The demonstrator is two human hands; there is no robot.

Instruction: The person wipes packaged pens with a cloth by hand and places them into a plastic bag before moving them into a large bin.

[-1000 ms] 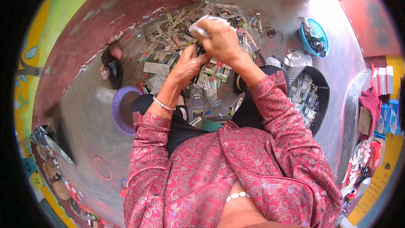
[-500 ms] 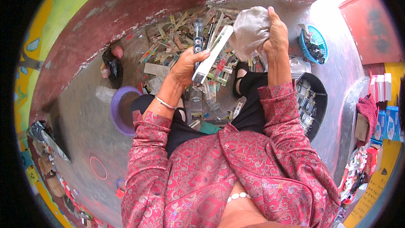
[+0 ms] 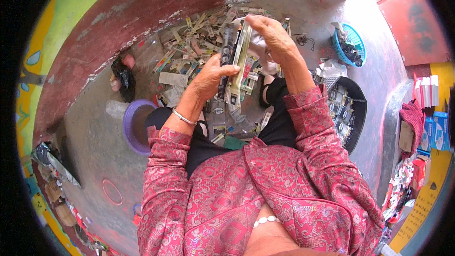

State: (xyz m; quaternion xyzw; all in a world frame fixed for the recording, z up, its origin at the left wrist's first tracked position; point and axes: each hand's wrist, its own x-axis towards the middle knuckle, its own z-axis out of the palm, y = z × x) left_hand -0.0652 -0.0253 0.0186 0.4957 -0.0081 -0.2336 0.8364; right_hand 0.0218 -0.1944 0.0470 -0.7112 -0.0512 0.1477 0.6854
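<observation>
In front of my lap, my left hand (image 3: 211,78) is closed round several long narrow packages held upright. One is a clear and pale box-like package (image 3: 240,61); beside it stands a dark strip with round marks (image 3: 226,42). My right hand (image 3: 275,38) is bent over the top end of the pale package, its fingertips touching it. A crumpled whitish, thin sheet or bag (image 3: 259,50) shows under that hand, partly hidden by it and by the package.
Many flat strip packages (image 3: 189,42) litter the floor ahead. A purple basin (image 3: 127,128) stands left, near a black plastic bag (image 3: 125,78). At right are a black tub (image 3: 362,118) of small packets and a blue basket (image 3: 361,47). A red wall (image 3: 156,0) curves behind.
My right hand has moved left and in to the package top, bringing the whitish crumpled thing behind the package. The packages in my left hand have turned more upright.
</observation>
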